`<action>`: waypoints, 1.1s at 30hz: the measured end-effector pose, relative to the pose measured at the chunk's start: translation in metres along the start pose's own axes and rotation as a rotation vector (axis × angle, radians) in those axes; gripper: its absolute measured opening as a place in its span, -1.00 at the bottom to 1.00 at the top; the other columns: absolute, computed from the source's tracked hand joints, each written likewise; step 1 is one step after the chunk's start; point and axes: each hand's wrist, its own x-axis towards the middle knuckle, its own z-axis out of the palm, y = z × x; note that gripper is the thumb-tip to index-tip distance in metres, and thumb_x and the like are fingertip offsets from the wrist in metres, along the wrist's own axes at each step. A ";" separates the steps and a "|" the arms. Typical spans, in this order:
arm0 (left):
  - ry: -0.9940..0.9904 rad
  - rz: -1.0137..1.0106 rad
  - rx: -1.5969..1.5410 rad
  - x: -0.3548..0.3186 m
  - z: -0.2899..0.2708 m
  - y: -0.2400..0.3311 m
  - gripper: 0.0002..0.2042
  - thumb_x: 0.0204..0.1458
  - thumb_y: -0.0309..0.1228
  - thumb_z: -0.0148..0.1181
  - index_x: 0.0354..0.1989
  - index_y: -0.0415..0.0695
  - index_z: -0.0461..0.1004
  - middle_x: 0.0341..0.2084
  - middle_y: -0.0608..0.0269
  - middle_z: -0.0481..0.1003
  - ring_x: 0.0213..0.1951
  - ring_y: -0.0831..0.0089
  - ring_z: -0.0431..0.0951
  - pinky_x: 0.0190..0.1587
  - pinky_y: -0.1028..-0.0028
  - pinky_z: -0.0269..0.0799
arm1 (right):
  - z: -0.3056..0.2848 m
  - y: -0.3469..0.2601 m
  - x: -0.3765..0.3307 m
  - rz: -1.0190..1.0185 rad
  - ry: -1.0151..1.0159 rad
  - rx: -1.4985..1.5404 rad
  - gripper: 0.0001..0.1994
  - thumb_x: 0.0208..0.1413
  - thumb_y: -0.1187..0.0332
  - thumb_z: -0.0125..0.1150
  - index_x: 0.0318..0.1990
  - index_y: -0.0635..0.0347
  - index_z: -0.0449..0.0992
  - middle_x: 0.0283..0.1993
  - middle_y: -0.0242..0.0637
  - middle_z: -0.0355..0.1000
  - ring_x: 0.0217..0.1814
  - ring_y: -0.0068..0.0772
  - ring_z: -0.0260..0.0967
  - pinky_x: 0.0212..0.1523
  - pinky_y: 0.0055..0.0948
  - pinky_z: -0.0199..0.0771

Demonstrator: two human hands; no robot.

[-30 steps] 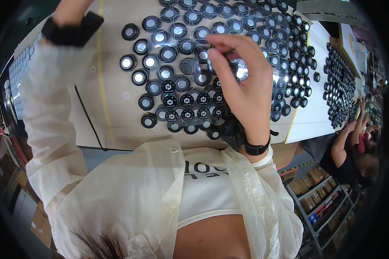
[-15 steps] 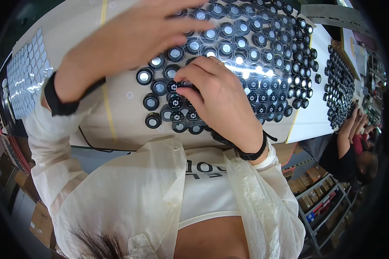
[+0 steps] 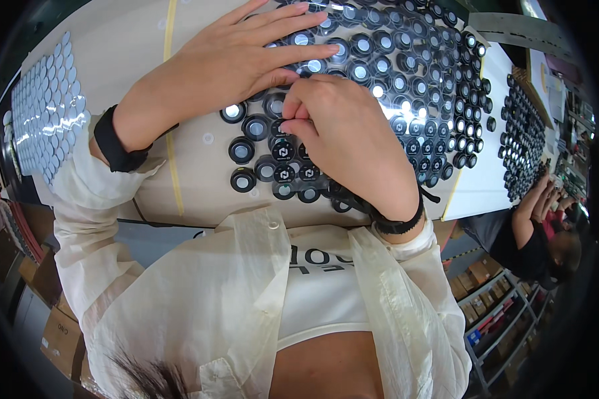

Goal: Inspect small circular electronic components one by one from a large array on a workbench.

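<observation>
Lots of round black pieces (image 3: 241, 150) with pale middles lie on the table (image 3: 206, 189), from its near edge up toward its far edge. A shiny clear sheet (image 3: 409, 106) lies over many of them. Both hands are over this group, at its left part. Black round stickers (image 3: 283, 151) lie in rows close to the near edge, just below and beside the right hand.

The left hand (image 3: 236, 60) is flat with its fingers spread out. Its fingers reach over the pieces and the sheet, and it is not wrapped around anything. The right hand (image 3: 349, 113) is bent, with its thumb and pointing finger close together, right above a black sticker. I can't tell if it pinches the sheet, a sticker or nothing, because the fingers hide that spot. The left thumb is right beside the right hand's bent fingers.

The black stickers have a white mark in the middle, with tiny print under it that is too small to read. The person's white shirt (image 3: 329, 299) has big dark letters, partly hidden by a thin cream jacket (image 3: 199, 299). Near the table's left edge lies a sheet of white rounds (image 3: 50, 110).
</observation>
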 end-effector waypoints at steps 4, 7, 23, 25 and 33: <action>0.008 0.005 -0.022 -0.001 0.003 -0.002 -0.49 0.18 -0.14 0.07 0.35 0.36 0.32 0.43 0.43 0.14 0.44 0.33 0.11 0.49 0.11 -0.09 | -0.010 -0.010 -0.010 0.016 -0.026 0.018 -0.90 -0.08 0.53 0.35 -0.40 0.30 0.54 -0.41 -0.15 0.50 -0.30 -0.08 0.49 -0.25 -0.22 0.45; 0.026 0.019 -0.044 -0.002 0.006 -0.004 -0.52 0.22 -0.14 0.04 0.35 0.31 0.34 0.42 0.38 0.16 0.43 0.31 0.12 0.48 0.16 -0.06 | -0.013 -0.017 -0.021 -0.046 -0.016 0.079 -0.90 -0.09 0.55 0.34 -0.40 0.27 0.53 -0.42 -0.19 0.49 -0.30 -0.11 0.46 -0.24 -0.26 0.44; -0.037 -0.441 -0.357 -0.065 -0.044 0.021 -0.62 -0.11 -0.69 0.23 -0.05 -0.14 0.48 -0.09 0.24 0.49 -0.22 0.25 0.55 -0.15 0.34 0.47 | -0.025 0.014 -0.032 0.005 0.171 0.556 -0.86 -0.02 0.52 0.40 -0.30 0.27 0.56 -0.34 -0.28 0.54 -0.27 -0.37 0.50 -0.17 -0.48 0.45; -0.035 -0.404 -0.326 -0.064 -0.041 0.022 -0.62 -0.09 -0.66 0.27 -0.04 -0.16 0.48 -0.10 0.18 0.48 -0.17 0.20 0.58 -0.07 0.31 0.48 | -0.020 0.011 -0.028 0.024 0.209 0.617 -0.87 -0.01 0.52 0.39 -0.30 0.27 0.56 -0.33 -0.29 0.54 -0.26 -0.39 0.50 -0.15 -0.49 0.45; 0.079 -0.386 -0.703 -0.050 -0.046 0.013 -0.61 -0.10 -0.72 0.26 -0.03 -0.24 0.48 -0.07 0.11 0.48 -0.06 0.29 0.56 -0.02 0.37 0.49 | -0.015 0.019 -0.025 -0.040 0.367 0.835 -0.75 0.09 0.58 0.32 -0.06 0.29 0.54 -0.22 -0.32 0.52 -0.16 -0.53 0.44 -0.02 -0.52 0.42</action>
